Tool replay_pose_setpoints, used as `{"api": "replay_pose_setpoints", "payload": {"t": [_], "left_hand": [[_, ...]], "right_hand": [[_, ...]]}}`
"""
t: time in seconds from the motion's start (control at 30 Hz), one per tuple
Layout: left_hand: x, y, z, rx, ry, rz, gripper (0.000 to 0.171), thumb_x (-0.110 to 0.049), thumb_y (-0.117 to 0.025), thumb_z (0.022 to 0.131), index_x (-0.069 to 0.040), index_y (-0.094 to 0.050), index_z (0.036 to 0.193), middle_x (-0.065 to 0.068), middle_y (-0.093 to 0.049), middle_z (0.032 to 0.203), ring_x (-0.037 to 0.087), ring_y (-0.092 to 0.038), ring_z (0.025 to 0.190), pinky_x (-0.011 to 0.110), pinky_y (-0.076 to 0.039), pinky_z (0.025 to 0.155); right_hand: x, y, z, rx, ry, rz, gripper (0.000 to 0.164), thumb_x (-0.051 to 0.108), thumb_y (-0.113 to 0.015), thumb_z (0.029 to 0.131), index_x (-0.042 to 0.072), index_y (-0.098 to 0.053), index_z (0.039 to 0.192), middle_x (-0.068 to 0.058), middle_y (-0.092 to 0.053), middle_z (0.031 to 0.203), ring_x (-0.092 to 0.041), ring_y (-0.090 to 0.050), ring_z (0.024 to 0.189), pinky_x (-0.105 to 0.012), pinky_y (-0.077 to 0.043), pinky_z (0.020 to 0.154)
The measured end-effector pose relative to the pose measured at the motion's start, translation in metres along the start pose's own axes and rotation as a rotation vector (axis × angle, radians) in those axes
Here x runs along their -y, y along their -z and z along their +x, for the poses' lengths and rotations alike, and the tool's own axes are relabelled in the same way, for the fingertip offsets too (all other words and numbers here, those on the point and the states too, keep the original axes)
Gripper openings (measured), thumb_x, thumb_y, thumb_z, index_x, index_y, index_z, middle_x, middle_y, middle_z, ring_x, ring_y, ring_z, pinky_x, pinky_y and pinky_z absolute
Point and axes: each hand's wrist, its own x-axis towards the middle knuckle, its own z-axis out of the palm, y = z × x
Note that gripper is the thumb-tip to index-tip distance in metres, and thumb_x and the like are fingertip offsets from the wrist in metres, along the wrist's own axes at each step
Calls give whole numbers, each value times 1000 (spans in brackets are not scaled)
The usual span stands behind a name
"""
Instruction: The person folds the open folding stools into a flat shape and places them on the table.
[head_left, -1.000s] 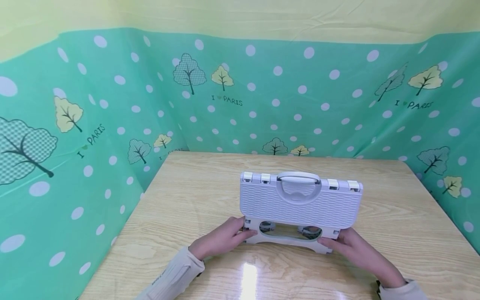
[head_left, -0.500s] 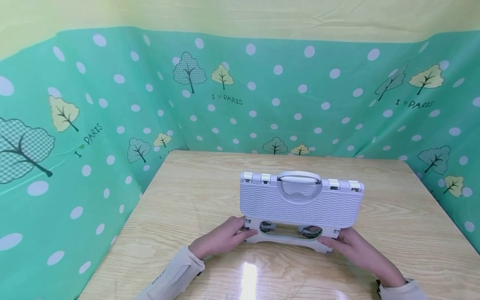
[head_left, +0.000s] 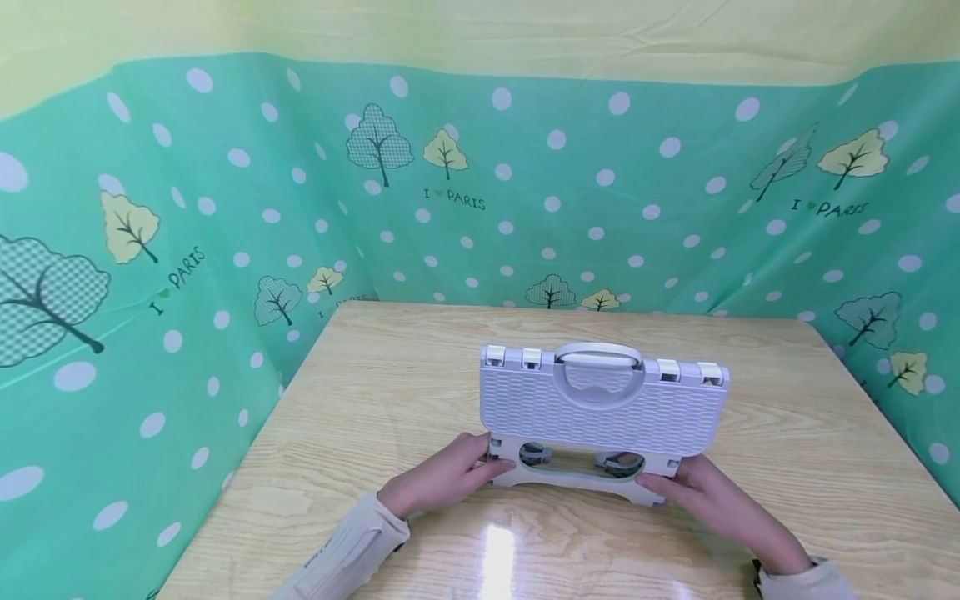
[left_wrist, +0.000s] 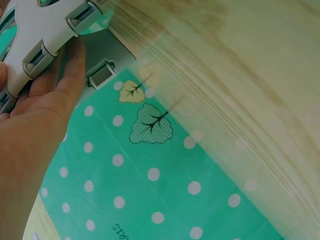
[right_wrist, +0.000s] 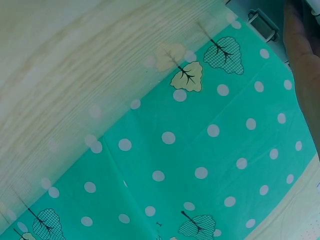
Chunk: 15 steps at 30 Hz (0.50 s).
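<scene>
A pale lavender-white folding step stool (head_left: 600,425) stands on the wooden table, its textured top panel tipped up toward me and a carrying handle (head_left: 598,356) along the upper edge. Below the panel, a leg frame (head_left: 573,478) shows a wide cut-out. My left hand (head_left: 444,477) grips the left end of this frame, thumb in front and fingers behind. At the right end, my right hand (head_left: 705,498) holds the frame the same way. The left wrist view shows the left fingers (left_wrist: 73,62) curled behind the hinged leg. In the right wrist view, only part of the right hand (right_wrist: 302,60) appears.
The light wooden table (head_left: 375,375) extends around the stool on all sides. A green dotted curtain (head_left: 450,233) with tree prints hangs behind the table and along both sides. A bright light reflection lies on the tabletop near the front.
</scene>
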Motion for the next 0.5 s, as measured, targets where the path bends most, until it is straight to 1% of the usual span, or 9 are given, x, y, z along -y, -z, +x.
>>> {"api": "replay_pose_setpoints", "payload": {"t": [0.1,0.27,0.33,0.47,0.5], "left_hand": [[0,1,0,2,-3,3,47,-35,-45,107,-27,-37,153,-11,-67,113,0,-47,60,20,-46,53],[1,1,1,3,1,6,47,-35,-45,107,-27,-37,153,-11,-68,104,0,-42,56,20,-43,50],[1,1,1,6,6,4,47,-35,-45,107,-27,-38,152,-10,-68,103,-1,-41,55,20,-42,50],[1,1,0,13,11,1,46,-36,-45,107,-27,-39,151,-4,-67,91,0,-40,55,19,-40,50],[1,1,0,14,15,1,45,-36,-45,107,-27,-40,151,-3,-67,90,0,-40,55,19,-40,50]], "right_hand": [[0,0,0,3,0,-2,48,10,-60,100,16,-46,145,8,-53,141,-5,-55,118,-23,-52,86],[1,0,0,9,5,6,47,8,-60,100,15,-47,144,8,-53,140,-6,-56,117,-23,-52,86],[1,0,0,11,4,12,46,8,-59,100,15,-48,144,8,-54,140,-6,-56,118,-24,-52,86],[1,0,0,15,2,16,44,9,-59,100,15,-49,142,6,-56,139,-8,-58,117,-25,-53,86],[1,0,0,14,2,15,43,9,-59,100,15,-50,142,5,-56,138,-8,-58,115,-25,-53,85]]}}
